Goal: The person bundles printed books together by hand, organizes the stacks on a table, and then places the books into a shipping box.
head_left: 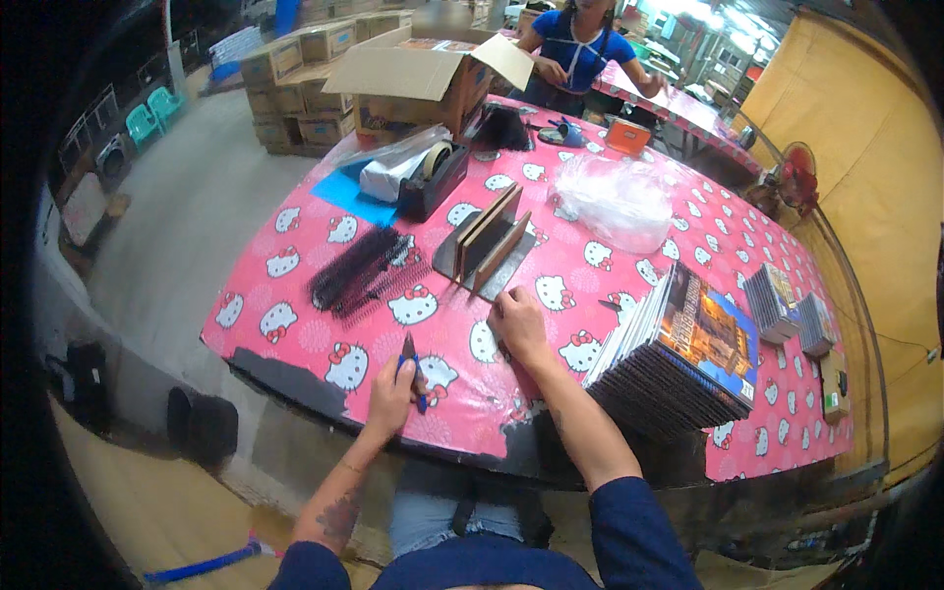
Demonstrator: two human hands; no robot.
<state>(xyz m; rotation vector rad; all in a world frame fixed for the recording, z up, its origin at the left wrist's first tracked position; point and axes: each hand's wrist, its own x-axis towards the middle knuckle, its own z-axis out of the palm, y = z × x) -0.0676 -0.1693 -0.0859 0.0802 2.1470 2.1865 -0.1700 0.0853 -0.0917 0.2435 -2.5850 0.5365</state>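
In my left hand (391,398), close to the table's front edge, is a pair of pliers (420,385) with blue handles; its dark jaws point away from me. My right hand (518,323) rests on the table with its fingers curled together, right by the near corner of a wooden holder (489,236) with upright boards on a dark base. Whatever those fingers pinch, if anything, is hidden. To the left of the holder lies a bundle of black binding coils (354,270). On the right, a tall stack of spiral-bound books (703,334) with a colourful cover stands near my right forearm.
A pink patterned cloth (580,285) covers the table. Farther back are a tape dispenser (433,182), clear plastic bags (615,202), an open carton (413,93) and an orange box (627,136). Small stacks (772,303) sit at the right. Another person (585,49) stands beyond.
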